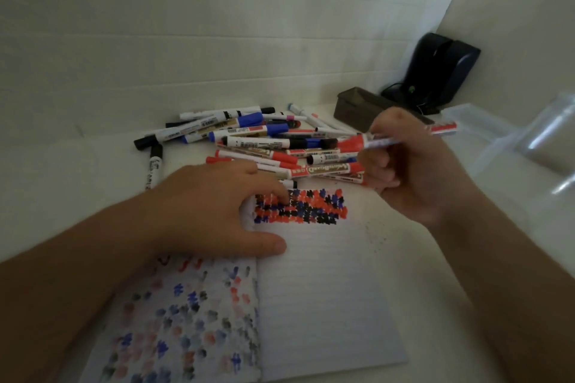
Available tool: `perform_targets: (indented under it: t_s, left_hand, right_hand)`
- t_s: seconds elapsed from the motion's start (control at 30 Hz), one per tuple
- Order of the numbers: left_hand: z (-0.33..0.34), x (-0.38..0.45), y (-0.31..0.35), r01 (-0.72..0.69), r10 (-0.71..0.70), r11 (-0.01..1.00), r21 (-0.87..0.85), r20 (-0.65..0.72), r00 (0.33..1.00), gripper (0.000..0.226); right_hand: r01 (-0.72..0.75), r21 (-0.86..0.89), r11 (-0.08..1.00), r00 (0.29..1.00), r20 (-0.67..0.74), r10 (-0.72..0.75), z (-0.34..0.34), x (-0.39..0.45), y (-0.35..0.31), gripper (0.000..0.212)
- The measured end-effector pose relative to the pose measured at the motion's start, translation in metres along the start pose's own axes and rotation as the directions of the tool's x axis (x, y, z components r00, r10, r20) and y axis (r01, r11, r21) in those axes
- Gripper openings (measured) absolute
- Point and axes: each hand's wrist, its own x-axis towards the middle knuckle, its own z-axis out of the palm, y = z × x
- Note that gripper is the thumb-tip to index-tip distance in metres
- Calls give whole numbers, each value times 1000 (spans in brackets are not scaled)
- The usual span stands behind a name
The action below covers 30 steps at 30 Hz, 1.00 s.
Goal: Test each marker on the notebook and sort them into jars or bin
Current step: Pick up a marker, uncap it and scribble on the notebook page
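An open lined notebook (326,289) lies in front of me, with a block of red, blue and black test marks (300,207) at the top of its right page. My left hand (214,208) presses flat on the notebook's top left, fingers spread. My right hand (407,165) hovers above the page's upper right corner, closed around a red-capped white marker (401,138) held level, cap pointing left. A pile of several red, blue and black markers (264,140) lies just behind the notebook.
A clear plastic container (485,127) and a clear jar (553,140) stand at the right. A dark rectangular box (357,107) sits behind the pile, with a dark blue device (441,71) in the corner. White walls close the back and right.
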Motion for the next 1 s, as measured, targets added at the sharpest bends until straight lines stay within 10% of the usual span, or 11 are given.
perform_targets:
  t_s: [0.43,1.0]
  left_hand:
    - [13,10,12,-109,109,994,-13,-11,994,51]
    - [15,19,23,-310,303,950,40,121,945,55]
  right_hand:
    - [-191,-386,903,979,-14,201,0,-9,1,11]
    - [-122,-642,757,986,-164,20,-15,-28,28,23]
